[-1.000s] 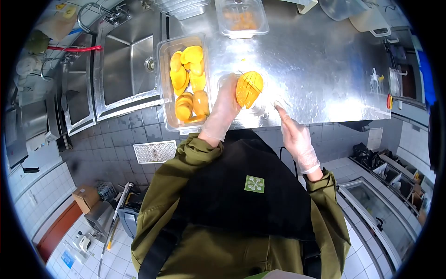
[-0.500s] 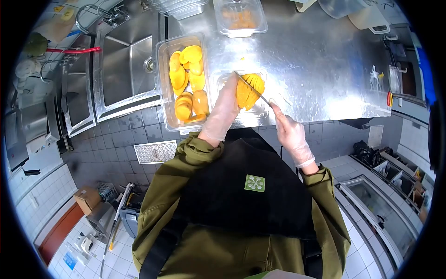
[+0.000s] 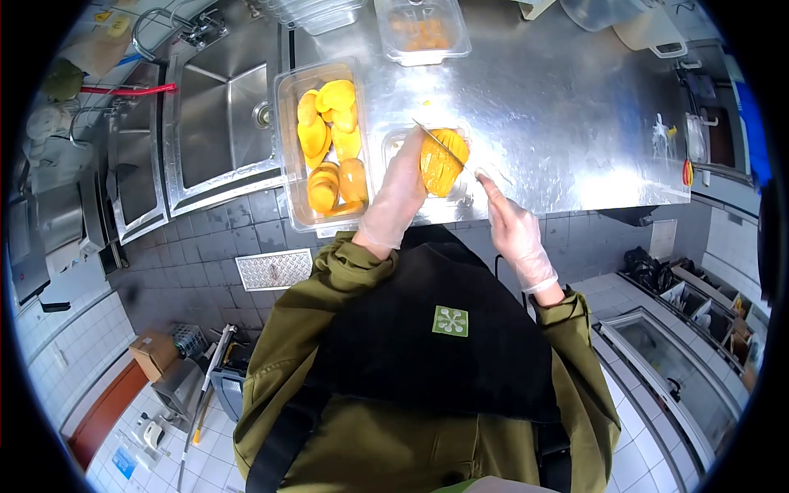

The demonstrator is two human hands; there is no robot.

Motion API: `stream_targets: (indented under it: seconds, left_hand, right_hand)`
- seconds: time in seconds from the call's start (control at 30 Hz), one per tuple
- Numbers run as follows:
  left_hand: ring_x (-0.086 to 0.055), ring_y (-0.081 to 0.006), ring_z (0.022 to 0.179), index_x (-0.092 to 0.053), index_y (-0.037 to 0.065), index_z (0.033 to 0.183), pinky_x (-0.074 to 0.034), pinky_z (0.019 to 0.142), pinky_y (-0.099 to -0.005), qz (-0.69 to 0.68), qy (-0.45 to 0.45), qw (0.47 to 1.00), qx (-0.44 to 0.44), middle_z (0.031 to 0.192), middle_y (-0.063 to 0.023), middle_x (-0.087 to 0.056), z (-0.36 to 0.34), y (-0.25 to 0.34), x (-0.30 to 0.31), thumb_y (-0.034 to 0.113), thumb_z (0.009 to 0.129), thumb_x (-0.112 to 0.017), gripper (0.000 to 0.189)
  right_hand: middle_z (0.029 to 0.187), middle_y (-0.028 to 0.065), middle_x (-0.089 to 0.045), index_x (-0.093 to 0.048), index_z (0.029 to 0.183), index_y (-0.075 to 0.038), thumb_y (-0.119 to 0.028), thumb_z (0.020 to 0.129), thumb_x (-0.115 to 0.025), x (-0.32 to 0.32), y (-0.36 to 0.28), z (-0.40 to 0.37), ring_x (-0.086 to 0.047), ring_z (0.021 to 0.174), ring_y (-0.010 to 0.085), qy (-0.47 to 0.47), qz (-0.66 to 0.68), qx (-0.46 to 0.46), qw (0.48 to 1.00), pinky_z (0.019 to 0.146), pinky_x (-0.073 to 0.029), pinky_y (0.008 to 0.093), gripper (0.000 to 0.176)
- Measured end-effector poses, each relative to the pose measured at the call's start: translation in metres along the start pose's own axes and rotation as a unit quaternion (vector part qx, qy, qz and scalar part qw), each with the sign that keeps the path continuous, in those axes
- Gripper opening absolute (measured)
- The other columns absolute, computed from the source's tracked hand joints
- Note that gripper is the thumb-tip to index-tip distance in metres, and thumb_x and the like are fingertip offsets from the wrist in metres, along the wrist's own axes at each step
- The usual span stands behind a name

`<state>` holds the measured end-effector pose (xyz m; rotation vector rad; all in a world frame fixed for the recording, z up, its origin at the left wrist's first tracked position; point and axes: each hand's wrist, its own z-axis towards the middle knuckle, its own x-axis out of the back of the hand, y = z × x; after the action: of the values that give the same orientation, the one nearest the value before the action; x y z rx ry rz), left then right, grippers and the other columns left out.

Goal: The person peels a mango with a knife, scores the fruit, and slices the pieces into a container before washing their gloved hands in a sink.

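A peeled orange-yellow mango (image 3: 441, 174), scored with several parallel cuts, rests against my gloved left hand (image 3: 399, 185), which grips it from the left side. Most of that hand's fingers are hidden beside and under the fruit. My gloved right hand (image 3: 516, 237) is closed around the handle of a knife (image 3: 442, 145), whose thin blade lies slantwise across the top of the mango. Below the fruit sits a small clear container (image 3: 457, 200), partly covered by the mango and my left hand.
To the left, a long clear tub (image 3: 287, 156) holds several peeled mango pieces (image 3: 337, 96). A clear container (image 3: 458, 51) with orange pieces stands at the back of the steel table (image 3: 551, 107). A steel sink (image 3: 222, 123) adjoins on the left, and stacked clear containers (image 3: 316, 15) stand behind.
The knife blade has shifted slightly across the mango, and my right hand has moved a little with it. My left hand stays nearly in place; the cut slices look less fanned.
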<state>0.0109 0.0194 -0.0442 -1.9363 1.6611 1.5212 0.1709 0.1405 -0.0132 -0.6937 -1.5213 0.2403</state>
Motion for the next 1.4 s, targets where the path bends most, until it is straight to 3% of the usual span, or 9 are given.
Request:
stream_targets:
  seconds: [0.17,0.33,0.43,0.63,0.77,0.87,1.07,1.17,1.4]
  left_hand:
    - [-0.058,-0.0218,0.101,-0.051,-0.005,0.114,-0.047,0.087,-0.0316,-0.012,-0.018,0.999,0.024,0.109,-0.0146,-0.059,-0.002,0.004,0.004,0.028,0.097,-0.024,0.046]
    - [-0.057,-0.0258,0.102,-0.046,-0.007,0.117,-0.045,0.089,-0.0356,-0.032,-0.039,0.998,0.024,0.111,-0.0185,-0.056,-0.004,0.005,0.004,0.028,0.097,-0.030,0.043]
    - [-0.057,-0.0220,0.102,-0.048,-0.004,0.116,-0.047,0.087,-0.0322,0.006,-0.013,1.000,0.014,0.111,-0.0148,-0.058,-0.003,0.003,0.002,0.027,0.097,-0.024,0.045]
    - [-0.057,-0.0220,0.102,-0.046,-0.003,0.119,-0.047,0.087,-0.0326,-0.013,0.034,0.999,0.023,0.114,-0.0142,-0.057,-0.003,-0.004,0.006,0.028,0.097,-0.026,0.043]
    - [-0.058,-0.0232,0.100,-0.048,-0.004,0.117,-0.047,0.085,-0.0334,-0.013,-0.005,0.999,0.034,0.111,-0.0152,-0.058,-0.008,0.005,0.000,0.029,0.097,-0.027,0.044]
    - [-0.059,-0.0244,0.098,-0.049,-0.004,0.115,-0.047,0.084,-0.0341,-0.007,-0.021,0.999,0.030,0.108,-0.0160,-0.059,-0.009,0.008,0.002,0.031,0.096,-0.029,0.045]
    - [-0.059,-0.0231,0.097,-0.049,-0.002,0.117,-0.048,0.083,-0.0333,0.014,0.023,0.999,0.027,0.109,-0.0144,-0.059,-0.011,0.003,0.000,0.031,0.096,-0.033,0.043]
    - [-0.058,-0.0212,0.099,-0.050,-0.004,0.114,-0.046,0.084,-0.0316,0.017,0.019,1.000,0.013,0.108,-0.0131,-0.059,-0.015,0.000,-0.002,0.031,0.096,-0.036,0.041]
    - [-0.057,-0.0217,0.101,-0.048,-0.002,0.118,-0.046,0.086,-0.0321,0.025,-0.006,1.000,0.013,0.110,-0.0133,-0.058,-0.010,0.000,0.008,0.029,0.097,-0.033,0.041]
  right_hand:
    - [0.073,0.0180,-0.058,-0.045,0.130,-0.016,-0.003,0.086,-0.047,0.010,-0.010,0.000,-0.059,0.065,0.0352,-0.041,0.001,-0.020,0.999,0.057,-0.048,0.0386,0.046]
    - [0.072,0.0186,-0.057,-0.047,0.129,-0.017,-0.003,0.086,-0.047,0.017,-0.013,0.000,-0.059,0.064,0.0359,0.005,0.027,0.007,1.000,0.056,-0.048,0.0384,0.045]
    - [0.073,0.0187,-0.058,-0.046,0.129,-0.017,-0.002,0.085,-0.048,0.016,-0.011,0.001,-0.059,0.064,0.0359,-0.004,0.011,-0.004,1.000,0.056,-0.048,0.0384,0.046]
    - [0.072,0.0179,-0.057,-0.046,0.130,-0.018,-0.003,0.085,-0.048,-0.002,0.004,0.001,-0.059,0.063,0.0352,0.007,0.000,0.009,1.000,0.054,-0.047,0.0386,0.047]
    - [0.068,0.0167,-0.056,-0.045,0.130,-0.018,-0.003,0.085,-0.049,0.011,-0.010,0.001,-0.058,0.059,0.0339,-0.006,0.011,0.006,1.000,0.052,-0.047,0.0380,0.047]
    - [0.065,0.0162,-0.055,-0.045,0.130,-0.017,-0.003,0.085,-0.049,0.009,-0.005,-0.002,-0.057,0.056,0.0333,0.040,0.012,0.051,0.998,0.052,-0.047,0.0382,0.047]
    - [0.066,0.0162,-0.055,-0.044,0.131,-0.018,-0.003,0.086,-0.048,0.010,-0.009,0.000,-0.058,0.057,0.0330,0.014,-0.034,0.004,0.999,0.052,-0.047,0.0382,0.047]
    - [0.072,0.0155,-0.060,-0.055,0.115,-0.014,-0.010,0.084,-0.053,-0.001,-0.002,0.000,-0.060,0.060,0.0339,0.055,0.011,0.004,0.998,0.052,-0.049,0.0407,0.031]
    - [0.072,0.0157,-0.060,-0.057,0.109,-0.012,-0.010,0.083,-0.054,0.011,-0.012,0.000,-0.060,0.062,0.0357,0.021,0.021,-0.005,1.000,0.054,-0.049,0.0419,0.026]
